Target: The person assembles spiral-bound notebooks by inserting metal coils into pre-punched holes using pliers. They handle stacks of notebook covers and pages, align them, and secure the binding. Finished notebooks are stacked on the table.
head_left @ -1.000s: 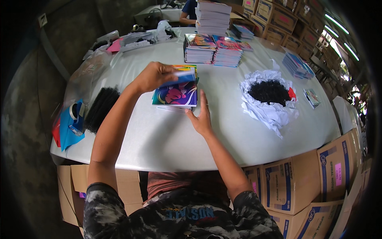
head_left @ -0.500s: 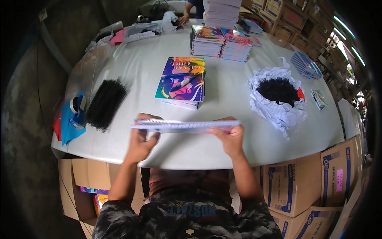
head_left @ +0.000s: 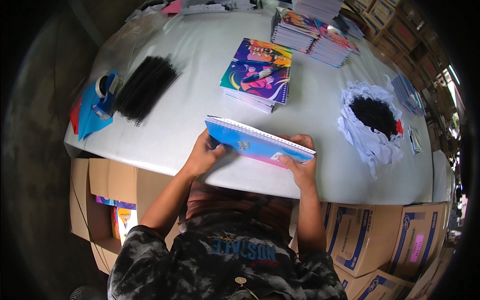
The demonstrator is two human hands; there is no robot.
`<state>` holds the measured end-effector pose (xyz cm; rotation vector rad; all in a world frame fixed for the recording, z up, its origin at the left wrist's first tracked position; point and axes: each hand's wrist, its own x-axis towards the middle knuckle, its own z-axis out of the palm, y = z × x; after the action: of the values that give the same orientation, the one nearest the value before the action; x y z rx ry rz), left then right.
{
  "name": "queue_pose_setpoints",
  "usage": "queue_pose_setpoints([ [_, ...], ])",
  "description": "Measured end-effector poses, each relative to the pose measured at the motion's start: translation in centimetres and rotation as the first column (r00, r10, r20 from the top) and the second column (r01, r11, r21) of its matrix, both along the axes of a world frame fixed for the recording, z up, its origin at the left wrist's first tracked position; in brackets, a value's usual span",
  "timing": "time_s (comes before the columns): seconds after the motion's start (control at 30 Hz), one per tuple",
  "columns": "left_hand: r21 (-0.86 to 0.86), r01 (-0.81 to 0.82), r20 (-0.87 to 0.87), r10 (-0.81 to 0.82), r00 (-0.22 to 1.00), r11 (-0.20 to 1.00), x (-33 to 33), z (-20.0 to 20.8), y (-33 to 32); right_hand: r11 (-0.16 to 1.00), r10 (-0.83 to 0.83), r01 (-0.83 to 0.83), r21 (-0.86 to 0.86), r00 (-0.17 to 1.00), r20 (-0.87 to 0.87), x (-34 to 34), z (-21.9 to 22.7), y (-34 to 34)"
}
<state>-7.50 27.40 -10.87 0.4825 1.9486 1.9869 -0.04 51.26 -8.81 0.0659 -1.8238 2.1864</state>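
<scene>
Between my hands I hold a notebook (head_left: pixel 245 142) with a blue and pink cover, tilted so the cover faces me. Small punched holes run along its upper edge, and no coil shows in them. My left hand (head_left: pixel 204 154) grips its left end, thumb on the cover. At the right end, my right hand (head_left: pixel 302 165) pinches it with the thumb in front and fingers behind. Just beyond lies a short stack of notebooks (head_left: pixel 235 82) with a colourful cover on top. A blue and white pen (head_left: pixel 262 75) rests on that stack.
Left on the white table (head_left: pixel 165 150) lie black plastic coils (head_left: pixel 147 90) and a blue tape dispenser (head_left: pixel 105 102). Taller notebook stacks (head_left: pixel 295 37) stand behind. Crumpled paper (head_left: pixel 352 132) holding tangled black strands (head_left: pixel 372 117) sits right. Cardboard boxes (head_left: pixel 367 235) stand below the table edge.
The notebook has turned from nearly edge-on to showing its blue and pink cover, its right end now lower. The view has shifted, and the other person's hand at the back is out of sight.
</scene>
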Motion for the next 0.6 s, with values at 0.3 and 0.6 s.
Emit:
queue_pose_setpoints([
  [0.3,-0.500,0.012,-0.382,-0.233,0.895,0.866,-1.1,0.9,-2.1,0.970,0.120,-0.100,0.222,0.990,-0.076,0.1,0.5,1.0],
  [0.6,-0.665,-0.738,-0.746,-0.058,0.664,0.115,-14.1,-0.3,-10.0,0.937,0.099,-0.062,0.343,0.991,-0.092,-0.2,0.8,1.1],
])
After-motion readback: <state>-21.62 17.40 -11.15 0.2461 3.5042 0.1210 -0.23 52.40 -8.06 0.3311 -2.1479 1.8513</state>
